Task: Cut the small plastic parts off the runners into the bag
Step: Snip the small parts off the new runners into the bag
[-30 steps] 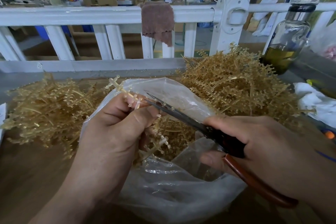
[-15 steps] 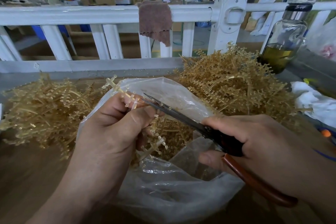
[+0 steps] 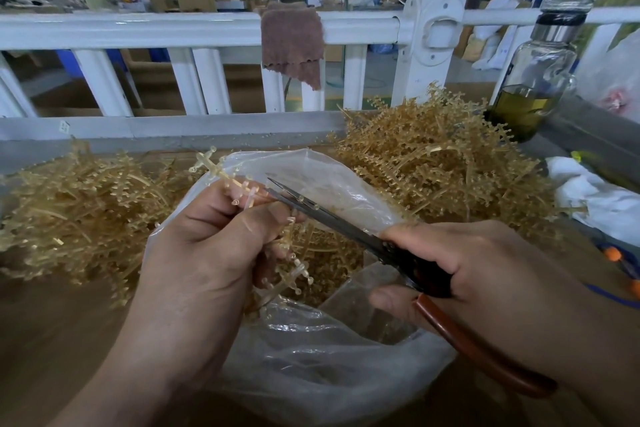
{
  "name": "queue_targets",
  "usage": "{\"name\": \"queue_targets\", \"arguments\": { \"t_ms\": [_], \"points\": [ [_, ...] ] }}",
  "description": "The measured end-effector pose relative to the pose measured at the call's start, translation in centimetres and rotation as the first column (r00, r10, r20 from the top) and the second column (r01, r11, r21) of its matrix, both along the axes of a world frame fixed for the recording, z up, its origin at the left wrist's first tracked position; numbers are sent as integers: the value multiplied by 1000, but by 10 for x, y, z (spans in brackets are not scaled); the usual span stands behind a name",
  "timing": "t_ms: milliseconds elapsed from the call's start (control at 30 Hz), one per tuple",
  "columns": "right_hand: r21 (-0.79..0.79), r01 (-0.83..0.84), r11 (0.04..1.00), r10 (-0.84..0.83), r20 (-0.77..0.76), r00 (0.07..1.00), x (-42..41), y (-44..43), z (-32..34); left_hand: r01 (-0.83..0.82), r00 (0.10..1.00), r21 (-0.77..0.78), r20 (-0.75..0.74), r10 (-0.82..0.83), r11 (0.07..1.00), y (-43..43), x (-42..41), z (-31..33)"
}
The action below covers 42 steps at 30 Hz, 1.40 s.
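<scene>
My left hand (image 3: 204,253) grips a translucent amber runner (image 3: 221,172) with small parts along it, held over the mouth of a clear plastic bag (image 3: 311,357). My right hand (image 3: 478,274) grips scissors (image 3: 332,218) with brown handles. Their blades point up-left and their tips reach the runner just beside my left thumb. Cut amber parts (image 3: 329,260) lie inside the bag.
Heaps of amber runners lie on the brown table at the left (image 3: 79,211) and at the back right (image 3: 436,156). A white railing (image 3: 173,28) with a brown cloth (image 3: 292,42) runs behind. A glass bottle (image 3: 533,80) and white rags (image 3: 599,198) sit at the right.
Both hands stay over the bag. The scissor blades have closed a little at the runner beside my left thumb.
</scene>
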State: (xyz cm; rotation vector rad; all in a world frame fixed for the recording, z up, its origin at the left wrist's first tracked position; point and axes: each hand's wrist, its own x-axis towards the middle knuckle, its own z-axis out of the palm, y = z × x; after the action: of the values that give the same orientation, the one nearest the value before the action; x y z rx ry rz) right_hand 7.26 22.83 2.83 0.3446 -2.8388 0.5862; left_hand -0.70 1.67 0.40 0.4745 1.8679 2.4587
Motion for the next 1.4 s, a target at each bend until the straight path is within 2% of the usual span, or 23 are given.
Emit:
{"name": "queue_targets", "arguments": {
  "t_ms": [933,1400],
  "points": [
    [-6,-80,997,79,-73,994,-6,6,-6,26,1000,-17,-4,-26,1000,-1,0,-1],
    [15,-61,998,62,-70,996,-6,7,-5,52,999,-22,-7,-52,998,-2,-1,-1]
  ]
}}
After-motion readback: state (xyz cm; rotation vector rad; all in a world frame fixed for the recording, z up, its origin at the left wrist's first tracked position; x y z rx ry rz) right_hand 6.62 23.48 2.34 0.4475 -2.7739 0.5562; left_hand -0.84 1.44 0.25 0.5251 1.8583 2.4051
